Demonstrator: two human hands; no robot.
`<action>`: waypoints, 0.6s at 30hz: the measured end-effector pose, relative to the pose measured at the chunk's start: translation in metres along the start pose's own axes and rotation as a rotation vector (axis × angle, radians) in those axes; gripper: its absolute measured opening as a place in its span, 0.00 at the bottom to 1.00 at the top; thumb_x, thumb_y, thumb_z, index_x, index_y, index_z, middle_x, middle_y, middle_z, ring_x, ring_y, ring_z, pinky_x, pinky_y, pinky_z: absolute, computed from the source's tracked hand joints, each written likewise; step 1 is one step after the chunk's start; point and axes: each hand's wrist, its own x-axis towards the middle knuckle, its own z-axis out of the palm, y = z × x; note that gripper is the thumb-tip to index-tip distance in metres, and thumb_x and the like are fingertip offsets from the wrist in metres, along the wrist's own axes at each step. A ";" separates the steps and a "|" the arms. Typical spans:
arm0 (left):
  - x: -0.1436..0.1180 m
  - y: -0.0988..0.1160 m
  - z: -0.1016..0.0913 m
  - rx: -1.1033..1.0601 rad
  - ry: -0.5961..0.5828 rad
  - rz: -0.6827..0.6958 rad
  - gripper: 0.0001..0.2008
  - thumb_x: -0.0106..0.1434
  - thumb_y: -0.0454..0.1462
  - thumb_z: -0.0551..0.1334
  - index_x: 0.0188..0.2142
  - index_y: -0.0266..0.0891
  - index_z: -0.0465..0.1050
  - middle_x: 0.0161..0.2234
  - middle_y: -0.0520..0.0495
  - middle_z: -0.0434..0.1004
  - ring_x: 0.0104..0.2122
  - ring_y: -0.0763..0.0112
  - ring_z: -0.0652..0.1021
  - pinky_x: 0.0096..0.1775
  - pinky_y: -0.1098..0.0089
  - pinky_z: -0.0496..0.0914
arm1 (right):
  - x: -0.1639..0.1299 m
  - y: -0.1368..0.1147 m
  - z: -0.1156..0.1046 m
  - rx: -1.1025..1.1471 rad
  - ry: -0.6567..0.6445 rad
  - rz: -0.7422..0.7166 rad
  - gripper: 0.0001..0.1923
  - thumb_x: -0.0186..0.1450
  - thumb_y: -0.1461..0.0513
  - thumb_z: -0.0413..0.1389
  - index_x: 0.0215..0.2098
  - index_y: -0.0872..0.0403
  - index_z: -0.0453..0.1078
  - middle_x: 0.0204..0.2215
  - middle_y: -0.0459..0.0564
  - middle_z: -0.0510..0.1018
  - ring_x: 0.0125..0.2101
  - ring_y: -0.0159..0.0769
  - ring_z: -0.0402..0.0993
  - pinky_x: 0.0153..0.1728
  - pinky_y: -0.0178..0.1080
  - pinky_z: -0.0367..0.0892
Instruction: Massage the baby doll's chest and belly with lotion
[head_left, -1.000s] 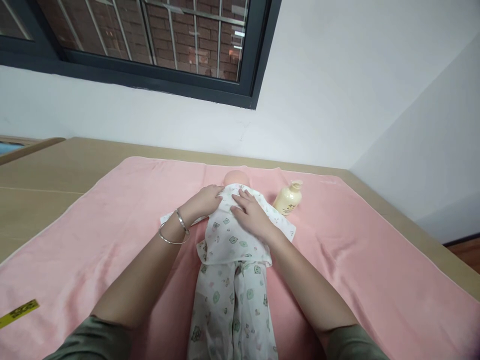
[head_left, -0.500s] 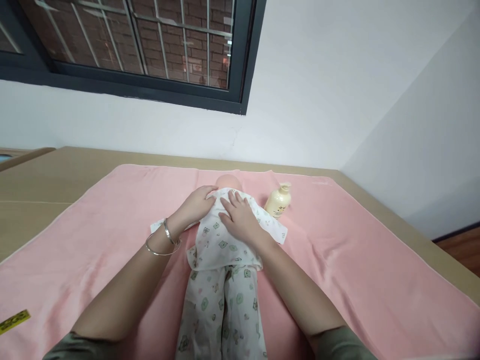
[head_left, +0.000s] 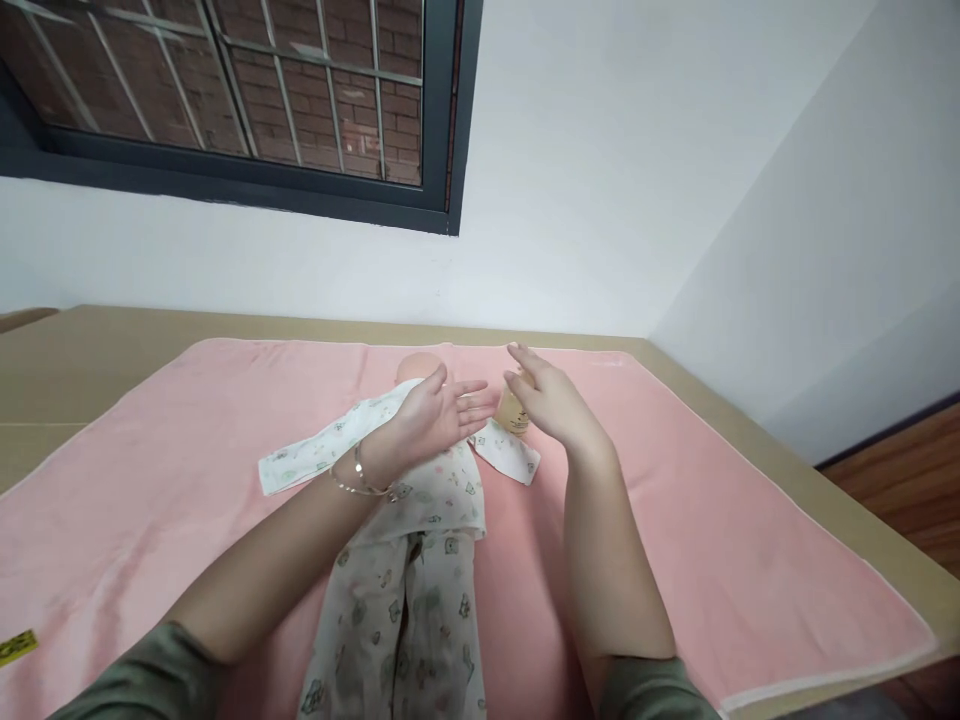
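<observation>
A doll in a white printed top and trousers [head_left: 442, 495] lies on its back or front, I cannot tell which, with its bare pink head [head_left: 420, 367] at the far end. My left hand [head_left: 450, 405] hovers over the doll's chest, palm turned up, fingers stretched to the right. Bracelets circle that wrist. On the right, my right hand [head_left: 551, 395] is at the pale yellow pump bottle [head_left: 513, 415], its fingers spread apart. The hand hides the bottle's top, so whether it touches the pump is unclear. One white sleeve [head_left: 510, 455] lies just below the bottle.
A pink cloth [head_left: 675, 540] with creases covers much of the tan tabletop [head_left: 150, 320]. A white wall [head_left: 570, 200] with a dark-framed, barred window [head_left: 300, 185] rises behind. At the lower left lies a yellow label [head_left: 16, 648] with dark markings.
Both hands have lifted off the doll's top. My left hand has turned palm up and my right hand has moved to the bottle. The view has shifted to the right.
</observation>
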 end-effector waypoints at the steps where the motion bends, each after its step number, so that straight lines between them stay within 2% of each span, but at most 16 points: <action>1: 0.008 0.003 0.008 -0.083 0.010 -0.017 0.40 0.71 0.58 0.42 0.69 0.30 0.56 0.66 0.25 0.63 0.63 0.52 0.71 0.62 0.55 0.67 | 0.000 0.006 -0.006 -0.011 -0.025 0.059 0.29 0.73 0.57 0.48 0.70 0.57 0.58 0.70 0.56 0.55 0.71 0.44 0.46 0.70 0.49 0.47; 4: 0.029 0.011 0.030 -0.294 0.062 -0.003 0.40 0.71 0.57 0.40 0.71 0.31 0.49 0.69 0.26 0.56 0.66 0.53 0.68 0.57 0.58 0.72 | 0.002 0.019 -0.013 -0.071 -0.057 0.185 0.30 0.72 0.62 0.47 0.71 0.62 0.56 0.71 0.59 0.52 0.71 0.47 0.43 0.70 0.51 0.45; 6: 0.039 0.014 0.040 -0.387 0.085 0.011 0.40 0.71 0.56 0.40 0.72 0.30 0.46 0.70 0.26 0.54 0.67 0.53 0.66 0.55 0.59 0.75 | 0.006 0.021 -0.012 -0.091 -0.009 0.189 0.31 0.71 0.66 0.45 0.71 0.64 0.55 0.70 0.61 0.52 0.71 0.46 0.44 0.71 0.50 0.44; 8: 0.045 0.015 0.046 -0.442 0.096 0.010 0.40 0.72 0.55 0.40 0.72 0.28 0.45 0.70 0.25 0.53 0.68 0.53 0.64 0.53 0.60 0.76 | 0.009 0.018 -0.006 -0.100 0.027 0.164 0.31 0.70 0.68 0.44 0.71 0.65 0.55 0.70 0.62 0.55 0.70 0.46 0.49 0.70 0.48 0.47; 12: 0.049 0.013 0.049 -0.465 0.109 0.024 0.39 0.72 0.53 0.41 0.71 0.26 0.47 0.70 0.24 0.52 0.68 0.54 0.62 0.51 0.63 0.77 | 0.014 0.007 0.009 -0.190 -0.035 0.177 0.26 0.70 0.70 0.43 0.65 0.66 0.62 0.64 0.65 0.66 0.64 0.49 0.62 0.63 0.46 0.61; 18: 0.052 0.009 0.047 -0.432 0.138 0.021 0.38 0.72 0.52 0.41 0.70 0.25 0.50 0.69 0.23 0.56 0.65 0.55 0.68 0.50 0.63 0.78 | 0.015 0.000 0.016 -0.404 -0.058 0.172 0.26 0.70 0.72 0.42 0.64 0.65 0.64 0.65 0.65 0.63 0.67 0.48 0.57 0.65 0.46 0.57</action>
